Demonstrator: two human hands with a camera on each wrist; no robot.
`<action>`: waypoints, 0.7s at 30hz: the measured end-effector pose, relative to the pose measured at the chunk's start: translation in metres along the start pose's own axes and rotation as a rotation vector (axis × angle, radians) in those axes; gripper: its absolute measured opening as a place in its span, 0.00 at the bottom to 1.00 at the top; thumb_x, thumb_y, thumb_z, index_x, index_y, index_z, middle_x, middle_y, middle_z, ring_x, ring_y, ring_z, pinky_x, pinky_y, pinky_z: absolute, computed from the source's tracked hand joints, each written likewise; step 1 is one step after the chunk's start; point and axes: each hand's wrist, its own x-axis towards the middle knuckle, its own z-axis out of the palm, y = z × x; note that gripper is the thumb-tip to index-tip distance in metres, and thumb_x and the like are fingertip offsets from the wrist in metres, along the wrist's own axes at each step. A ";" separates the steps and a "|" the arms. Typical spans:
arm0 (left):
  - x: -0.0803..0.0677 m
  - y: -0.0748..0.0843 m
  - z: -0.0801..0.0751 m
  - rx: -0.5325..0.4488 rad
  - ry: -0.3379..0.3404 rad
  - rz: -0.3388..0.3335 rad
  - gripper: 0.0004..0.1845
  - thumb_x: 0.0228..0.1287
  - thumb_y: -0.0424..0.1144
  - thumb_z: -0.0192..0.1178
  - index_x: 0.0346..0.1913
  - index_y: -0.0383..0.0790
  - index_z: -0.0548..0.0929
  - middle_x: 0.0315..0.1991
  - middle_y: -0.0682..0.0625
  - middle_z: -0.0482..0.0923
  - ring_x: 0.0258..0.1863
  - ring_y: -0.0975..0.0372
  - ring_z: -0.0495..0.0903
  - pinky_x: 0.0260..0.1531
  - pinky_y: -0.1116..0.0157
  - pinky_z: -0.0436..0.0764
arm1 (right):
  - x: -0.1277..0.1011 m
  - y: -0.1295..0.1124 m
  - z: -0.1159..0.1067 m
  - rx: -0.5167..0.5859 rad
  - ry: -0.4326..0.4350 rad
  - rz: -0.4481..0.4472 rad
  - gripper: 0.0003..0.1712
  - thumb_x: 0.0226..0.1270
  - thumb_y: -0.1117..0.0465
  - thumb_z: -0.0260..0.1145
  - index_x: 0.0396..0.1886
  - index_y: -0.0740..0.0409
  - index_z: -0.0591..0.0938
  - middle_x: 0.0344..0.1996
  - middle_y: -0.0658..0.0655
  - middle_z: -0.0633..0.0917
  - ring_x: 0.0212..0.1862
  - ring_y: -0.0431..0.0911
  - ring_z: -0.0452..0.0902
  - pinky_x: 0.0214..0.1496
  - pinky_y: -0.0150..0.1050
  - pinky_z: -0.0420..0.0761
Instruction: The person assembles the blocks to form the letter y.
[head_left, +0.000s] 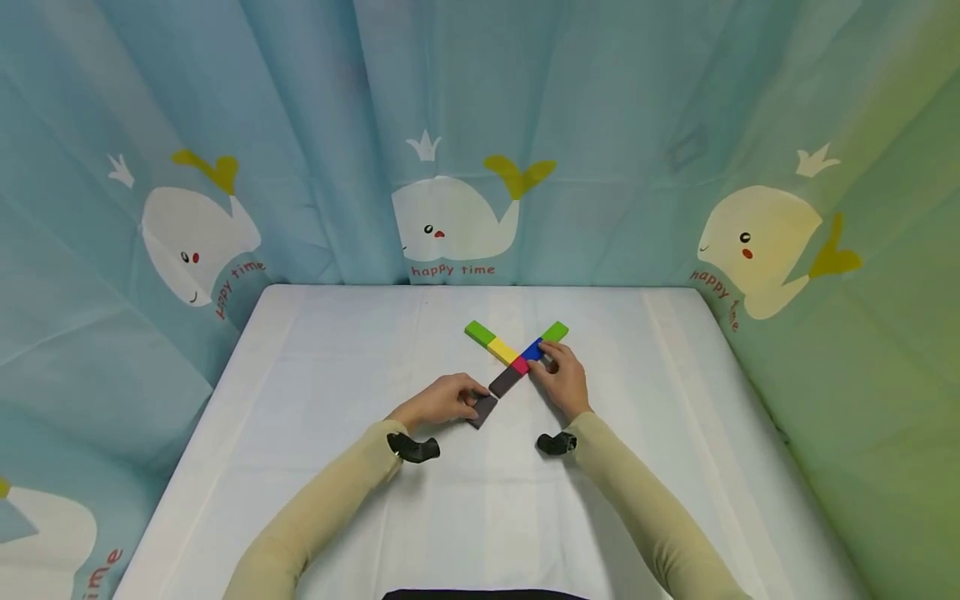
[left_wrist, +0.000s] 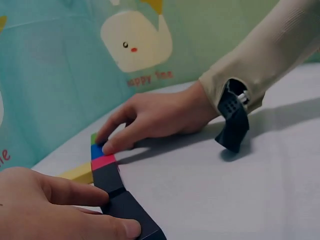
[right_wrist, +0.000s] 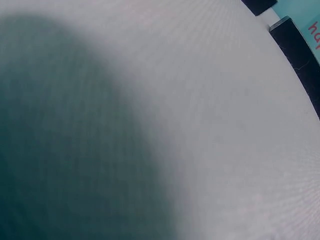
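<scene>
Flat coloured blocks lie on the white table in a Y-like shape. My left hand (head_left: 447,398) pinches the lower dark block (head_left: 483,411) between thumb and fingers. A thin light gap shows in the head view between it and the upper dark block (head_left: 507,381). That one meets a pinkish-red block (head_left: 520,365) at the fork. A yellow block (head_left: 502,351) and a green block (head_left: 480,333) form the left branch. On the right branch, thumb and finger of my right hand (head_left: 564,382) grip the blue block (head_left: 532,350), beyond which lies another green block (head_left: 555,332).
The white-covered table (head_left: 337,350) stretches around the blocks. Behind and beside it hangs a blue-green curtain (head_left: 615,167) with whale prints. Dark straps (head_left: 557,443) sit at both wrists. Mostly tabletop and shadow fill the right wrist view, with a dark block (right_wrist: 300,60) at its edge.
</scene>
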 end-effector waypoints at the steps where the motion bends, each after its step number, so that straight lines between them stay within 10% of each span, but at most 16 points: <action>1: 0.002 0.001 -0.001 0.003 -0.004 -0.003 0.22 0.60 0.32 0.68 0.58 0.41 0.81 0.40 0.53 0.77 0.37 0.65 0.74 0.39 0.68 0.75 | 0.000 0.000 0.000 0.001 0.000 0.002 0.27 0.64 0.56 0.70 0.60 0.64 0.79 0.59 0.61 0.77 0.39 0.50 0.75 0.42 0.44 0.75; 21: 0.013 0.004 -0.008 -0.003 -0.022 -0.055 0.23 0.59 0.31 0.69 0.58 0.42 0.81 0.42 0.52 0.78 0.37 0.64 0.74 0.38 0.68 0.76 | 0.000 0.000 -0.002 -0.004 -0.016 -0.007 0.28 0.65 0.54 0.70 0.60 0.65 0.79 0.60 0.62 0.76 0.41 0.51 0.76 0.43 0.45 0.75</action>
